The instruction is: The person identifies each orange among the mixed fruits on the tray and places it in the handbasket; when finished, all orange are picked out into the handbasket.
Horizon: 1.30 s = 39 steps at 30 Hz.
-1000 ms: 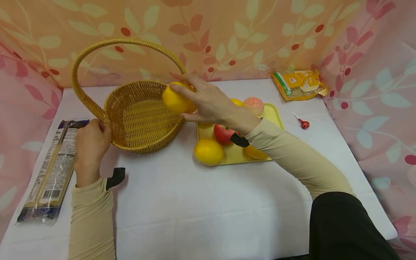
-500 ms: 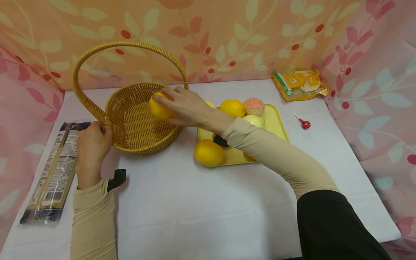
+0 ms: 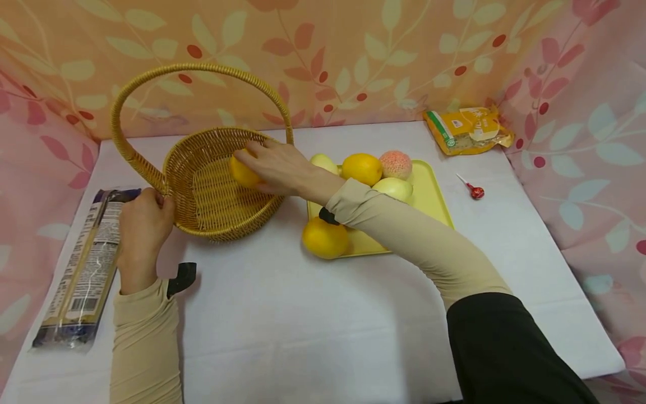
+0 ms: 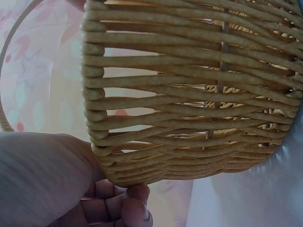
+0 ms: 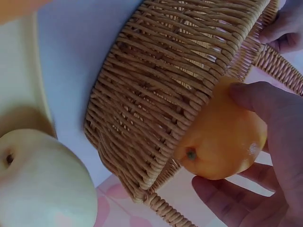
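Observation:
A yellow wicker basket [image 3: 227, 193] with a tall arched handle stands on the table at the left. My left hand [image 3: 146, 233] grips its rim at the left, by the base of the handle; the left wrist view shows curled fingers [image 4: 135, 208] beneath the rim. My right hand [image 3: 282, 171] reaches over the opposite rim and holds a yellow-orange orange [image 3: 243, 169], its thumb and fingers around the fruit. In the right wrist view the orange [image 5: 222, 135] sits partly behind the basket's wall, its green stem spot showing. Whether it touches the basket floor I cannot tell.
A yellow tray [image 3: 429, 193] right of the basket bears several fruits, among them a pale pear [image 5: 47, 179] and a pinkish netted ball [image 3: 396, 165]. Another yellow fruit [image 3: 325, 238] lies at its front corner. Noodle packet [image 3: 83, 269] left; lollipop [image 3: 475, 191] and orange snack bag [image 3: 469, 130] right.
My right hand has carried the orange leftward and down, from above the basket's right rim to inside it. It has moved only slightly in the last half second. My left hand stays on the rim.

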Motion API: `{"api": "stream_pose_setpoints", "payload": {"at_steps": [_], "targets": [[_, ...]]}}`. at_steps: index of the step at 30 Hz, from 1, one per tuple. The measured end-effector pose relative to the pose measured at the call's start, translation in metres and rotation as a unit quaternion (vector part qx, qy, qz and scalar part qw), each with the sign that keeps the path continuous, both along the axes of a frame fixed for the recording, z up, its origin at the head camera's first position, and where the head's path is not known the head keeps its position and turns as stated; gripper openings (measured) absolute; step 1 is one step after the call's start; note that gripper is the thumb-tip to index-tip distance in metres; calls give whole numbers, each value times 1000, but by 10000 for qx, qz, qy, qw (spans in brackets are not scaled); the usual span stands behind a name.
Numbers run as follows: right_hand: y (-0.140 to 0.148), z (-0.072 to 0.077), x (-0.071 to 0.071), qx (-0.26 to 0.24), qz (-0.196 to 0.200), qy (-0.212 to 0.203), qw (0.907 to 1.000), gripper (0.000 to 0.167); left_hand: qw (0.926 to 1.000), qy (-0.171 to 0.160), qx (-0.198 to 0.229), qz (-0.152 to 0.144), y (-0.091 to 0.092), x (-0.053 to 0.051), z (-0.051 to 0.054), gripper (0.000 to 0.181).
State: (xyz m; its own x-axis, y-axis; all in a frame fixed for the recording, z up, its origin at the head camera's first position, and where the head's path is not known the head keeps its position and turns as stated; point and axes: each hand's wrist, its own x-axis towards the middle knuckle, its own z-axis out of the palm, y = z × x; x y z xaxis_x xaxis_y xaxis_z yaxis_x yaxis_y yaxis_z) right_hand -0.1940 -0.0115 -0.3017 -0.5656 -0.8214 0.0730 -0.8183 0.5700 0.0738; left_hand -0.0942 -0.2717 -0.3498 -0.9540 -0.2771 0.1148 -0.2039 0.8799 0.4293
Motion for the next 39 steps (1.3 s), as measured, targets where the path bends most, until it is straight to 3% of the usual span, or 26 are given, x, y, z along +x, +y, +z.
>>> {"api": "stream_pose_setpoints", "payload": {"at_steps": [15, 31, 39], "targets": [[-12, -8, -8, 706, -119, -388, 9967, 54, 10000, -70, 60, 22, 1, 2, 0, 36], [-16, -11, -10, 942, -403, -811, 9914, 43, 9999, 107, -40, 22, 1, 1, 0, 32], [-14, -9, -10, 895, -410, -512, 9938, 39, 10000, 78, -31, 43, 1, 0, 0, 33]]}}
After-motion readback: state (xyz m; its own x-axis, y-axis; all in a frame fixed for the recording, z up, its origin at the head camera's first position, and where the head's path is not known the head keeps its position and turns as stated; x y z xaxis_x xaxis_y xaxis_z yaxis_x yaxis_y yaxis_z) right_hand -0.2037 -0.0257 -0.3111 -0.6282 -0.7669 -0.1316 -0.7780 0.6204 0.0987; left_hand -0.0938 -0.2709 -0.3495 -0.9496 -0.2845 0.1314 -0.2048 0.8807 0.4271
